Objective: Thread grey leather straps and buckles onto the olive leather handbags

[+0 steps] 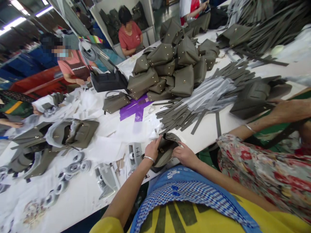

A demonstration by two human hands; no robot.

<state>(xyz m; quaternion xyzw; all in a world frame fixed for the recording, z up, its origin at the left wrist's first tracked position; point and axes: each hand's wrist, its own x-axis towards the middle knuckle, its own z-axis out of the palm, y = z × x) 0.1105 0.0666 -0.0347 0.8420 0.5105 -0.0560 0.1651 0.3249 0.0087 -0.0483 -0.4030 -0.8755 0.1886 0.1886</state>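
Note:
Close to my body, at the table's near edge, an olive-brown handbag (162,158) stands with its opening toward me. My left hand (152,150) has its fingers closed on the left side of the bag's rim. On the opposite side, my right hand (185,155) pinches the rim near the top corner. The inside of the bag is dark, and its lower part is partly hidden by my hands and apron. Just left of the bag sits a grey metal tape dispenser (134,156).
A heap of olive handbags (167,69) rises at mid-table, beside a pile of straps (179,113). More bags (82,132) and tape rolls (73,167) lie left. Purple tape (134,108) marks the table (107,142). A co-worker's arm (286,111) reaches in at right; other people work across.

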